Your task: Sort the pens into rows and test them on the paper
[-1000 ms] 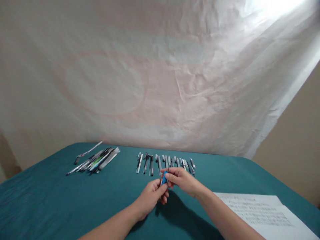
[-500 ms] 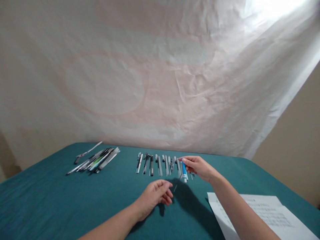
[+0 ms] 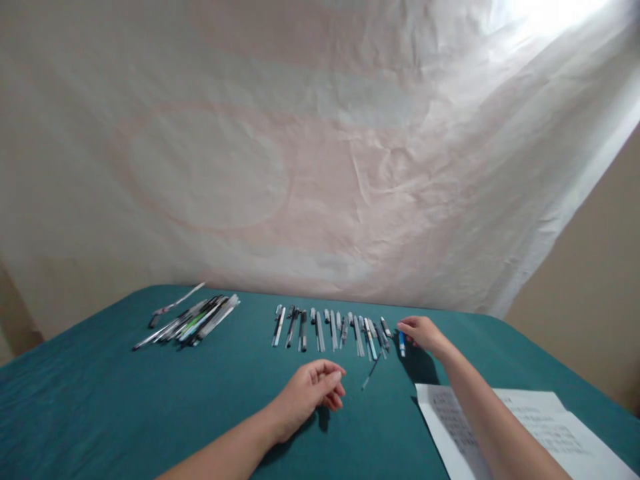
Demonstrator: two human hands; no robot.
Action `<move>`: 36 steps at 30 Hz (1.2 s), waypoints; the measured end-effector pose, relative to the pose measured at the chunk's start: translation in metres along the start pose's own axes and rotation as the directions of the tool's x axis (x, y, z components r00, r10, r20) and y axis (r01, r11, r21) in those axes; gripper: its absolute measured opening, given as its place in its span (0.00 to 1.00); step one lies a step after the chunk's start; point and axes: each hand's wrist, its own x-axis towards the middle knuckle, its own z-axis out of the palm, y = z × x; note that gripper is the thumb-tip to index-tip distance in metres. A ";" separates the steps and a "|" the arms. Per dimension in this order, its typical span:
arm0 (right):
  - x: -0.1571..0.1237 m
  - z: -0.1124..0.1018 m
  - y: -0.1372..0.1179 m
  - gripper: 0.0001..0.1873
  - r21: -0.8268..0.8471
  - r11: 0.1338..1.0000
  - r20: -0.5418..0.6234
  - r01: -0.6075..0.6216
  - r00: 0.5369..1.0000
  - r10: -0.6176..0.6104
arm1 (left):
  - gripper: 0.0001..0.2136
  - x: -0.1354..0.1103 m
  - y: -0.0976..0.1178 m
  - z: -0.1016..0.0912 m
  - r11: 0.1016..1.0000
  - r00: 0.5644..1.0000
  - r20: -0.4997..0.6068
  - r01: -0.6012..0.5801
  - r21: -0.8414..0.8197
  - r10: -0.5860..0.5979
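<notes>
My right hand [image 3: 421,333] pinches a short blue pen-like piece with a pale lower end [image 3: 402,345], at the right end of the row of pens. It is upright or leaning close to the cloth; whether it touches, I cannot tell. My left hand [image 3: 313,395] rests in front of the row, its fingers loosely curled and nothing visible in them. Just to its right, a thin dark pen refill [image 3: 371,372] slants over the cloth. Several pens and pen parts [image 3: 331,331] stretch side by side across the middle of the table.
A pile of pens [image 3: 197,321], one of them green, lies at the far left of the green cloth [image 3: 125,407]. Behind that pile is a slim white stick-like thing [image 3: 180,300]. Printed paper sheets [image 3: 530,413] lie under my right forearm. A pale sheet [image 3: 320,167] hangs behind the table.
My right hand has moved right and lower with the blue piece, uncovering the row's right end. The thin refill now sits farther right, away from my left hand, which has barely moved.
</notes>
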 end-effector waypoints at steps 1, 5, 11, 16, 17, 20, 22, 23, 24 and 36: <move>0.003 0.005 0.002 0.18 -0.030 1.000 -0.037 -0.001 0.999 0.000 | 0.16 0.000 0.000 0.000 1.000 1.000 0.003 -0.004 0.001 0.004; 0.009 0.019 0.006 0.19 -0.144 0.990 -0.154 0.009 0.988 -0.032 | 0.16 0.000 -0.001 -0.001 1.000 1.000 0.009 -0.004 0.005 0.004; 0.004 0.023 -0.001 0.17 -0.264 0.964 -0.182 0.032 0.980 -0.083 | 0.16 0.000 -0.001 -0.001 1.000 1.000 0.011 -0.008 0.019 0.008; -0.006 0.013 -0.020 0.15 -0.352 0.933 -0.162 0.075 0.977 -0.140 | 0.16 0.000 0.001 0.000 1.000 1.000 0.008 0.003 0.016 -0.003; -0.009 0.011 -0.026 0.15 -0.366 0.925 -0.136 0.105 0.977 -0.165 | 0.16 0.000 0.001 0.000 1.000 1.000 0.008 0.007 0.016 -0.007; -0.022 0.008 -0.047 0.11 -0.377 0.891 0.048 0.254 0.966 -0.255 | 0.16 -0.001 0.003 0.001 1.000 1.000 0.008 0.010 0.020 -0.010; -0.033 0.010 -0.060 0.08 -0.352 0.863 0.216 0.362 0.929 -0.301 | 0.16 -0.001 0.003 0.001 1.000 1.000 0.011 0.005 0.023 -0.005; -0.039 0.012 -0.066 0.08 -0.340 0.848 0.289 0.406 0.904 -0.316 | 0.16 -0.001 0.002 0.001 1.000 1.000 0.013 0.001 0.025 -0.002; -0.044 0.014 -0.070 0.09 -0.333 0.833 0.349 0.442 0.878 -0.327 | 0.16 -0.001 0.002 0.001 1.000 1.000 0.013 -0.003 0.028 0.002; -0.092 0.041 -0.113 0.15 -0.528 0.557 0.566 0.641 0.755 -0.331 | 0.14 -0.002 0.005 0.003 1.000 1.000 -0.005 0.000 0.025 0.001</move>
